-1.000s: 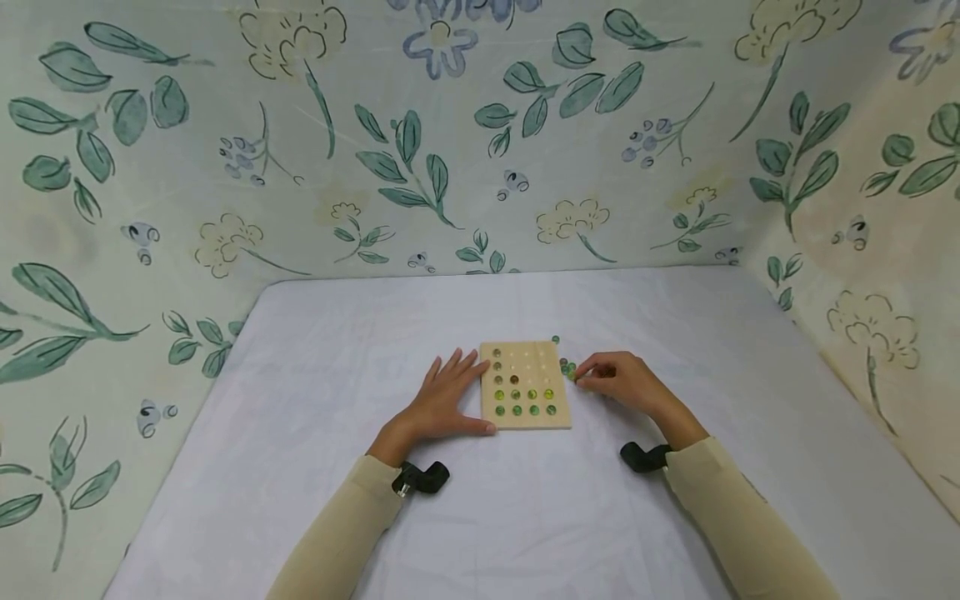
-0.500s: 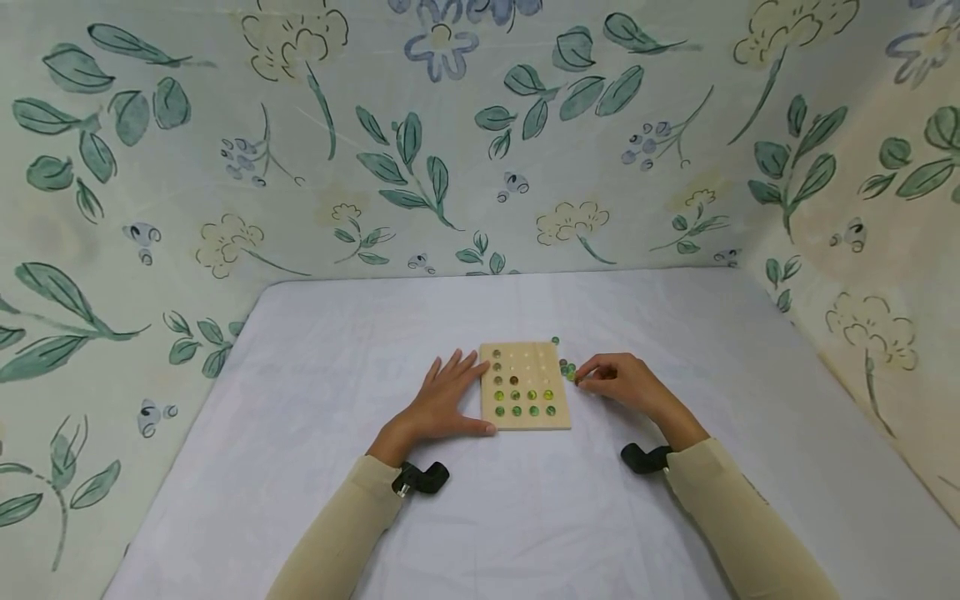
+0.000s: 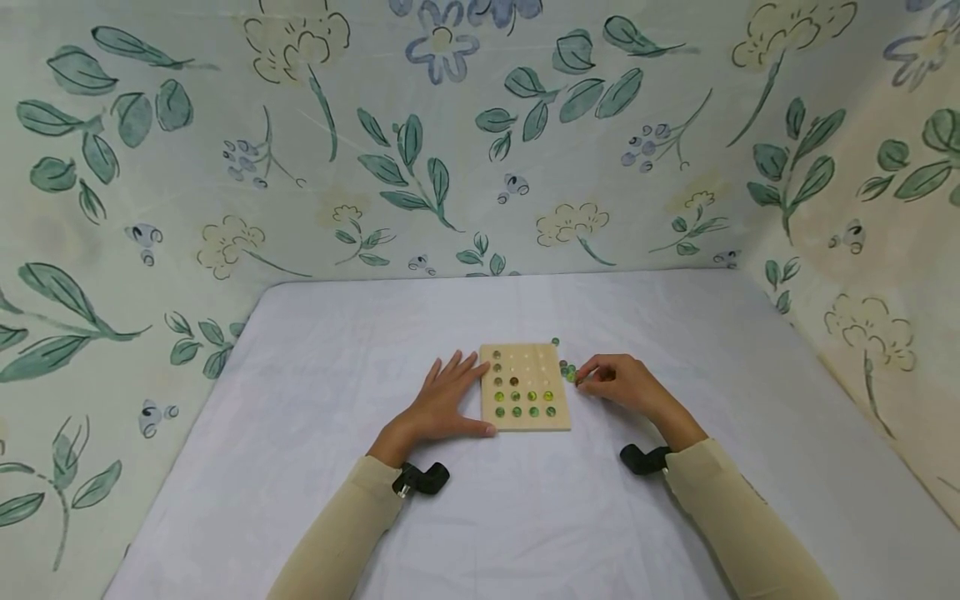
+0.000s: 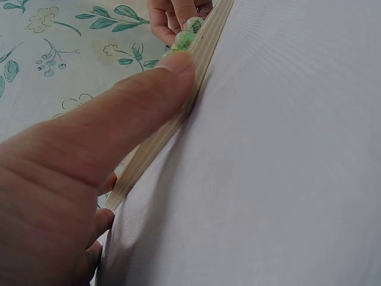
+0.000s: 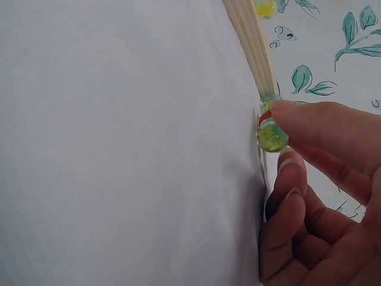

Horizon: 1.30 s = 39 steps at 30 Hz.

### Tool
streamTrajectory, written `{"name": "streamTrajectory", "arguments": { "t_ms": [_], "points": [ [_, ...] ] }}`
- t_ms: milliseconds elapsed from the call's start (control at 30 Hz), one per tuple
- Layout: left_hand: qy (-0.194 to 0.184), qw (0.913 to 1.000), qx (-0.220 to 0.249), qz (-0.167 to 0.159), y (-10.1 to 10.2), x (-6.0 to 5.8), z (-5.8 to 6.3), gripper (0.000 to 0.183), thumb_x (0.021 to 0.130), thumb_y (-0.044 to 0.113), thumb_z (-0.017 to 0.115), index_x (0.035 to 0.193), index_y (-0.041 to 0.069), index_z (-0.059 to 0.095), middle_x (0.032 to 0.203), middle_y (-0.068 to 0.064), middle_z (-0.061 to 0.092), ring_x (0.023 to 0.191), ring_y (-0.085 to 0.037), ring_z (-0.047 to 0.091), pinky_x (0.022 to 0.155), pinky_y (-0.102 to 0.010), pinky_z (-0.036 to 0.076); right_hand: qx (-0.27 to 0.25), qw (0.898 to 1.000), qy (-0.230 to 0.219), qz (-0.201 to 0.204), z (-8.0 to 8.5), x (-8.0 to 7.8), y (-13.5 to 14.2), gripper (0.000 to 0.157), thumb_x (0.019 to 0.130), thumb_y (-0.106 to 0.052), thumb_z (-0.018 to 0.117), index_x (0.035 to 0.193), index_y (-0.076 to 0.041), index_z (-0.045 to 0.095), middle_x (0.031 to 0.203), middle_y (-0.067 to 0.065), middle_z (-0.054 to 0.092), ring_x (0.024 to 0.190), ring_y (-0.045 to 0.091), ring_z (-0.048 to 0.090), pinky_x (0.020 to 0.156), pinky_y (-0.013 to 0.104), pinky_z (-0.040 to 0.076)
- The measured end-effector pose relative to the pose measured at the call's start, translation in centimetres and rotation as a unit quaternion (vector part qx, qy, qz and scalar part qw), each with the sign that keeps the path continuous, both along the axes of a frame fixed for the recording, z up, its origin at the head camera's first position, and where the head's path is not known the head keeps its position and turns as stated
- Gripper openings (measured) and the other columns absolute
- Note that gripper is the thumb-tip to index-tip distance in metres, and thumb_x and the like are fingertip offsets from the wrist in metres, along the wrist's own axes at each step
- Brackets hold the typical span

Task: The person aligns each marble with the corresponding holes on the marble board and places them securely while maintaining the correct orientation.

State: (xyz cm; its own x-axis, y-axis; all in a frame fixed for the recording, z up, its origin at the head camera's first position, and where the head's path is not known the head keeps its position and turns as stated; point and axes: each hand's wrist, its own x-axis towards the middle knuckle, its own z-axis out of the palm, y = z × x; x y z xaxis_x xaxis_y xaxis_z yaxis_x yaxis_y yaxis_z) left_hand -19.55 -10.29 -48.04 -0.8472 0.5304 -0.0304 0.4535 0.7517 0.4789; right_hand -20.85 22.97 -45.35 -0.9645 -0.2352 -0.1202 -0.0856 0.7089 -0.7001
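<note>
A square wooden marble board (image 3: 536, 421) lies on the white cloth, glass marbles filling its two front rows and left column, plus a dark one in the second column. My left hand (image 3: 442, 408) rests spread at its left edge, thumb at the front corner. To the board's right, my right hand (image 3: 618, 382) pinches a marble (image 5: 265, 118) with a red streak between thumb and index finger. A green-yellow marble (image 5: 272, 138) shows just below the thumb tip in the right wrist view. Several loose marbles (image 3: 567, 370) lie between board and fingertips.
One more loose marble (image 3: 555, 341) sits by the board's far right corner. The white tablecloth (image 3: 375, 325) stretches around the board. Behind and beside the table hangs a leaf-and-flower printed fabric (image 3: 525, 233). Each wrist wears a black camera mount (image 3: 423, 478).
</note>
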Motion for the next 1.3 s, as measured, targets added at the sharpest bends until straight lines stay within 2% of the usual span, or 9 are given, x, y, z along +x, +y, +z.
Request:
{"name": "streamTrajectory", "arguments": {
  "t_ms": [833,1300],
  "points": [
    [0.003,1.0,0.001,-0.001,-0.13,0.01,-0.15,0.108,0.07,0.074,0.067,0.155,0.024,0.023,0.162,-0.001,0.011,0.148,-0.021,-0.002,0.117,-0.044,-0.008,0.019,1.0,0.002,-0.01,-0.12,-0.12,-0.43,0.013,0.083,-0.018,0.076,0.094,-0.013,0.071,0.078,0.004,0.059,0.072,0.02,0.05,0.061,0.03,0.041],
    [-0.004,1.0,-0.007,0.003,0.0,0.07,0.12,0.108,0.07,0.073,0.067,0.155,0.024,0.022,0.162,0.0,0.01,0.148,-0.021,-0.002,0.117,-0.043,-0.008,0.032,0.999,-0.003,-0.009,0.09,-0.11,-0.61,0.014,0.084,-0.019,0.075,0.096,-0.012,0.071,0.079,0.003,0.059,0.073,0.02,0.05,0.062,0.03,0.042]
  ]
}}
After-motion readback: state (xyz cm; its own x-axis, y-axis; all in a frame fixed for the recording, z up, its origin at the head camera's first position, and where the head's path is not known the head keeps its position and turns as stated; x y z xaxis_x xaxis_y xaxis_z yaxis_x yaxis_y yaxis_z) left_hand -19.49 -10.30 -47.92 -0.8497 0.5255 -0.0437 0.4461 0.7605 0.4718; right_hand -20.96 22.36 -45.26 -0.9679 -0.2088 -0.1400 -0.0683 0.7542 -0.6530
